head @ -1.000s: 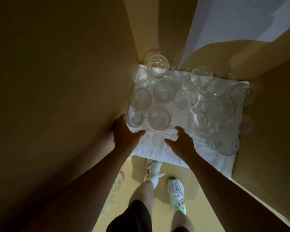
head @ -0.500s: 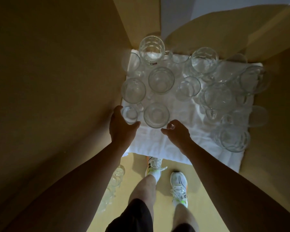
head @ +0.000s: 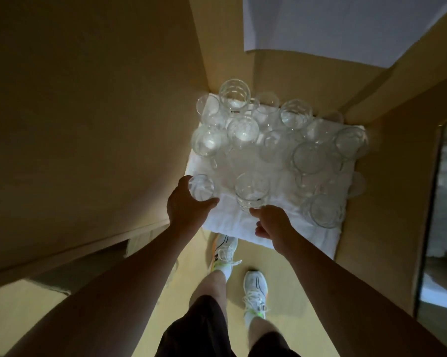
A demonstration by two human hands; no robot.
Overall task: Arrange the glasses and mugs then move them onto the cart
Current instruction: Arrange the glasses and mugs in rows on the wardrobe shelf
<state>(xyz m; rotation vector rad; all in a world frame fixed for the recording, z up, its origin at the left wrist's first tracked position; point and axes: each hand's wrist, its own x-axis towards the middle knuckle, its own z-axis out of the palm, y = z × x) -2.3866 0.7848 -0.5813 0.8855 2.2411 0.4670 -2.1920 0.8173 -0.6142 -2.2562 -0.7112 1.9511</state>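
the left hand (head: 188, 210) is curled round a small glass (head: 201, 188) at the near left corner of the white cloth (head: 230, 222). the right hand (head: 271, 224) grips the near side of a bigger glass (head: 252, 190) just beside it, with its fingers wrapped low on the glass. both glasses stand upright. more glasses and mugs (head: 289, 140) sit close together farther back on the cloth, many of them touching. the picture is dim and blurry, so i cannot tell which ones have handles. the person's white shoes (head: 254, 292) show below, on the yellow floor (head: 62, 305).
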